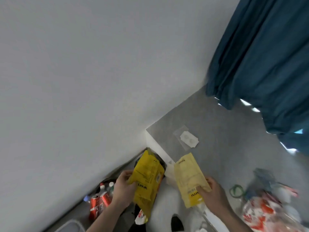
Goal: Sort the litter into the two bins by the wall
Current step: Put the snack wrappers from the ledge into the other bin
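Observation:
My left hand (122, 190) grips a bright yellow bag (147, 180) with black lettering, held over the dark bin (160, 162) by the wall. In my right hand (211, 192) is a paler yellow bag (189, 178), held at the table's near corner. Left of my left hand a second bin (102, 196) holds red cans and plastic bottles. A clear packet with a white insert (188, 138) lies on the grey table (217, 131). More litter sits at the right: a green ring (236, 190) and a red-and-white plastic bag (262, 213).
A white wall fills the left and top. A dark teal curtain (267, 64) hangs at the upper right over the table's far side. A white rounded object (71, 226) shows at the bottom left on the floor. White paper lies under my hands at the bottom.

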Available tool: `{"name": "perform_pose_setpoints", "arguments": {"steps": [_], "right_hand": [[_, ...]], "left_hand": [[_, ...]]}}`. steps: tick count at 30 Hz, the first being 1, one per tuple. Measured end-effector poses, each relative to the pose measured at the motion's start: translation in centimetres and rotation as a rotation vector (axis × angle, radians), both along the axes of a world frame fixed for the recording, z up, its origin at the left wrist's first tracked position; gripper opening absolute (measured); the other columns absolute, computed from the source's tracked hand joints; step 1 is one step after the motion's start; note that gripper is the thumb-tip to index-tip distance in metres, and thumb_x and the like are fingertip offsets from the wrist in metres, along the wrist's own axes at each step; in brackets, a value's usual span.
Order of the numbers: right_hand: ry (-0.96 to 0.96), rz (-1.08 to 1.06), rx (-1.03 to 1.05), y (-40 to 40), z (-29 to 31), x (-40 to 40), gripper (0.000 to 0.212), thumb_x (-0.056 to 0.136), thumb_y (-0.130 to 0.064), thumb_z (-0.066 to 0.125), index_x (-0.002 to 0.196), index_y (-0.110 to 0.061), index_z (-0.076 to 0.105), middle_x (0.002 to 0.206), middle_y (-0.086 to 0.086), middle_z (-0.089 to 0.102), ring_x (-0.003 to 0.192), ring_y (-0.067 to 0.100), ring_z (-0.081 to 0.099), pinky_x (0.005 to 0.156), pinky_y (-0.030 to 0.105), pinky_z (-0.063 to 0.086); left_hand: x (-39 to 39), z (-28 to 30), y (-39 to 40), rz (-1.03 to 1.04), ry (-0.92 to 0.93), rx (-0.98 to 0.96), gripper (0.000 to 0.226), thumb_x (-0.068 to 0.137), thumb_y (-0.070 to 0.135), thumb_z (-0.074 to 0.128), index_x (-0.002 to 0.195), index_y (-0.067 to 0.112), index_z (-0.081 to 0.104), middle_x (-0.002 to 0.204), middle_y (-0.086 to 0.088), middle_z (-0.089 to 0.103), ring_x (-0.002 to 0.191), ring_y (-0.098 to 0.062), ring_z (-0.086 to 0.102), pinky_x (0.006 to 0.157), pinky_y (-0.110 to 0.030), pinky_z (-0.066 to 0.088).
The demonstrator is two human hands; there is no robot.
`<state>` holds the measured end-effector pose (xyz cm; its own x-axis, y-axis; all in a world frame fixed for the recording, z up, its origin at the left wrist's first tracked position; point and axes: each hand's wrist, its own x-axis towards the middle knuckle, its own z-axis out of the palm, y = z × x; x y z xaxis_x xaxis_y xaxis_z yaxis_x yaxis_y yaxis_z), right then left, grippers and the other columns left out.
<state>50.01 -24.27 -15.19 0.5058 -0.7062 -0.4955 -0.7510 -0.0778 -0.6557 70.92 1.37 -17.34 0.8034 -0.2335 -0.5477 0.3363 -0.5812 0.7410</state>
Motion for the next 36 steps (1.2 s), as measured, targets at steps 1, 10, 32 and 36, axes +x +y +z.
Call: {"name": "perform_pose_setpoints", "arguments": {"steps": [1, 10, 32, 36], "right_hand": [[0.026, -0.004, -0.005, 0.4, -0.2, 0.7, 0.028, 0.083, -0.019, 0.078, 0.105, -0.028, 0.064, 0.095, -0.009, 0.071, 0.08, 0.003, 0.065, 0.061, 0.022, 0.046], [0.208, -0.097, 0.048, 3.8, -8.1, 5.8, 0.03, 0.081, -0.027, 0.08, 0.102, -0.036, 0.06, 0.092, -0.007, 0.072, 0.081, 0.014, 0.066, 0.07, 0.032, 0.05], [0.167, -0.086, 0.064, 0.9, -30.0, 11.2, 0.029, 0.09, -0.025, 0.074, 0.113, -0.034, 0.059, 0.097, -0.011, 0.07, 0.078, -0.003, 0.064, 0.055, 0.016, 0.041], [0.154, -0.063, 0.076, 0.8, -30.5, 11.8, 0.028, 0.089, -0.027, 0.074, 0.112, -0.034, 0.059, 0.097, -0.011, 0.071, 0.079, 0.003, 0.067, 0.059, 0.024, 0.047]], "left_hand": [[1.2, -1.6, -0.2, -0.032, 0.026, 0.013, 0.036, 0.076, 0.006, 0.067, 0.1, 0.033, 0.067, 0.095, 0.008, 0.075, 0.083, -0.011, 0.072, 0.075, -0.04, 0.062], [6.9, -15.3, -3.1, -0.101, 0.197, 0.118, 0.042, 0.075, 0.009, 0.062, 0.108, 0.035, 0.064, 0.11, 0.009, 0.066, 0.08, -0.014, 0.07, 0.058, -0.034, 0.061], [13.7, -41.3, -12.2, -0.123, 0.283, 0.294, 0.056, 0.083, 0.019, 0.074, 0.133, 0.019, 0.05, 0.106, 0.001, 0.061, 0.082, -0.015, 0.06, 0.057, -0.024, 0.048], [13.2, -41.7, -10.5, -0.479, 0.203, 0.58, 0.071, 0.083, 0.025, 0.068, 0.144, 0.019, 0.032, 0.098, -0.002, 0.063, 0.08, -0.021, 0.063, 0.055, -0.032, 0.053]]}}
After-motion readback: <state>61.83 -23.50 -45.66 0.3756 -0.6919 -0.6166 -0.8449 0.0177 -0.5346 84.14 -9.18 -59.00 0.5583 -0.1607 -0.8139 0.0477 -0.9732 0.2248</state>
